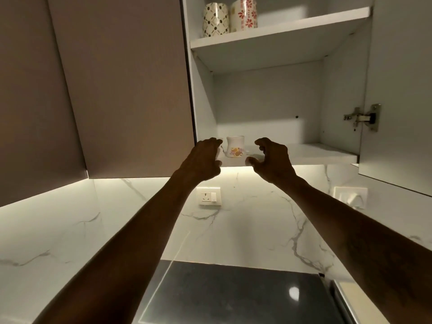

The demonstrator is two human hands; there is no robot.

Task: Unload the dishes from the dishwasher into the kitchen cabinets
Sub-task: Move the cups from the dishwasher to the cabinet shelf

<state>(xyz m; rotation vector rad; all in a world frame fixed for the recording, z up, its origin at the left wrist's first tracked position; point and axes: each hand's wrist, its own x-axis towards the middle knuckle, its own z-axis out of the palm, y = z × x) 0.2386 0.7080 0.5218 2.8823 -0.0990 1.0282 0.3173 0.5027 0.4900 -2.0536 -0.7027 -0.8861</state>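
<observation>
The wall cabinet stands open with its lower shelf [315,154] at hand height. A white mug with an orange and yellow pattern [235,149] stands upright near that shelf's front left. My left hand [203,161] is just left of it, its fingers curled round a second white cup [220,153] that is mostly hidden behind the hand. My right hand [272,160] hovers to the right of the patterned mug. It does not touch the mug; its fingers are loosely curved and hold nothing. Two more patterned mugs [230,16] stand on the upper shelf.
The cabinet's right door [402,90] hangs open, with a metal hinge [364,118] on its inside. A closed brown door [121,90] is on the left. Below are a marble backsplash with a socket [208,195] and a dark glossy cooktop [233,295].
</observation>
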